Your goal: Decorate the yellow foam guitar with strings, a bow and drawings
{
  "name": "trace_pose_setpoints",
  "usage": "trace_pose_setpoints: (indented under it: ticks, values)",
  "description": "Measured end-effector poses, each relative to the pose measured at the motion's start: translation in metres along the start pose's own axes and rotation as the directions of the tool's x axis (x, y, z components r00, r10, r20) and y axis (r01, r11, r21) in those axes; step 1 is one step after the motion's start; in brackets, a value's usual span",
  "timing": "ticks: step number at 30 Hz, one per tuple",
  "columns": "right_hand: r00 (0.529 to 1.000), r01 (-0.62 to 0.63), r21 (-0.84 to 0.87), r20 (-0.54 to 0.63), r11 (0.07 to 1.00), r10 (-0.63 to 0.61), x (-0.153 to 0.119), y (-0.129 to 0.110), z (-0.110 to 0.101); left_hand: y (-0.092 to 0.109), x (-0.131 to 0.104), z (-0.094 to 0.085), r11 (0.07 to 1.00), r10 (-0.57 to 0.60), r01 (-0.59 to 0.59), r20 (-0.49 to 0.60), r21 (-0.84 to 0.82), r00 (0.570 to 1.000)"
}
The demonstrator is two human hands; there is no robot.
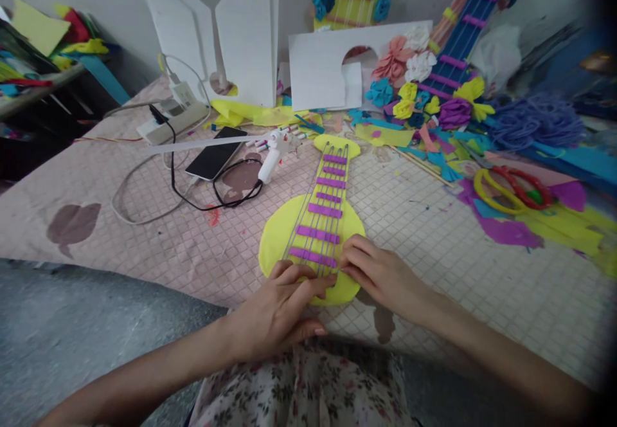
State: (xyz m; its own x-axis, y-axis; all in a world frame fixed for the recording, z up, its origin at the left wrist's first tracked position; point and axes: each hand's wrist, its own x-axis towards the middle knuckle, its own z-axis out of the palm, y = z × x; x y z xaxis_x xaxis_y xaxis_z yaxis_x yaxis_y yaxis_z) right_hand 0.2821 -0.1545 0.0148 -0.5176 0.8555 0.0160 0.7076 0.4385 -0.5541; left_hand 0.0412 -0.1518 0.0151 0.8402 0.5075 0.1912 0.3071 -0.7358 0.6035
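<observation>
A yellow paper guitar (pixel 279 231) lies flat on the table, its neck pointing away from me. Purple strips (pixel 325 210) cross it, and several thin grey-purple strings (pixel 332 189) run lengthwise over them. My left hand (pixel 284 298) rests on the lower end of the guitar body, fingers stretched out and touching the ends of the strings. At the right side of the body, my right hand (pixel 373 266) is closed in a pinch beside the outermost string. What sits between its fingertips is too small to make out.
Left of the guitar are a white glue gun (pixel 274 160), a phone (pixel 216 152), cables and a power strip (pixel 171 118). Scissors (pixel 520 189) lie among paper scraps on the right. Purple yarn (pixel 537 121), white boards (pixel 313 80) and decorated guitars (pixel 457 41) stand behind.
</observation>
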Motion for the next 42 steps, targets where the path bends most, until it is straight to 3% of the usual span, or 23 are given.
trace_pose_setpoints:
  ticks: [9, 16, 24, 32, 42]
  values:
    - [0.998, 0.058, -0.096, -0.004, 0.994, -0.059, -0.007, -0.004, -0.002, 0.000, 0.002, -0.002, 1.000, -0.005, 0.005, 0.025, 0.010, 1.000]
    - [0.976, 0.104, -0.079, -0.185, 0.991, -0.117, -0.017, -0.017, 0.001, -0.001, 0.000, -0.001, 1.000, 0.010, -0.011, 0.013, 0.026, 1.000]
    - [0.968, 0.080, -0.094, -0.231, 0.992, -0.100, -0.019, -0.022, 0.019, 0.003, 0.001, -0.003, 0.997, -0.055, 0.056, 0.011, -0.048, 0.998]
    - [0.968, 0.074, -0.062, -0.235, 0.995, -0.087, -0.021, -0.020, 0.026, 0.006, -0.001, -0.003, 0.990, -0.136, 0.137, 0.027, -0.042, 0.990]
    - [0.960, 0.151, -0.244, -0.195, 0.958, -0.201, -0.023, -0.021, 0.026, 0.005, 0.000, -0.005, 0.980, -0.154, 0.157, 0.034, -0.121, 0.987]
